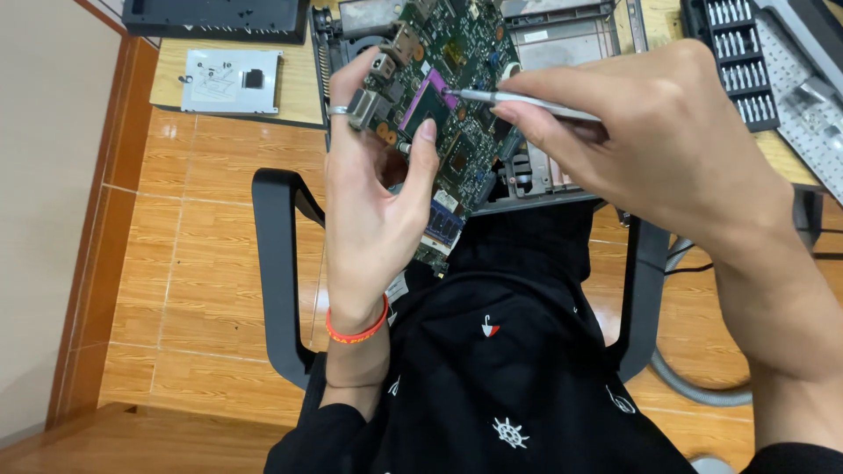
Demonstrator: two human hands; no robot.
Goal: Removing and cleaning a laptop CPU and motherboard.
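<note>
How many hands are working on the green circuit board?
2. The left hand grips the green circuit board by its left edge; the right hand holds a slim silver screwdriver to it.

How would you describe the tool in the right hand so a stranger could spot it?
Start at the green circuit board tilted up by the left hand. The right hand pinches a slim silver screwdriver whose tip touches the board beside the purple-edged chip socket, the only shiny metal rod there.

head cam | looks steeply down from above | close on hands, lap | desk edge probably cropped
</note>
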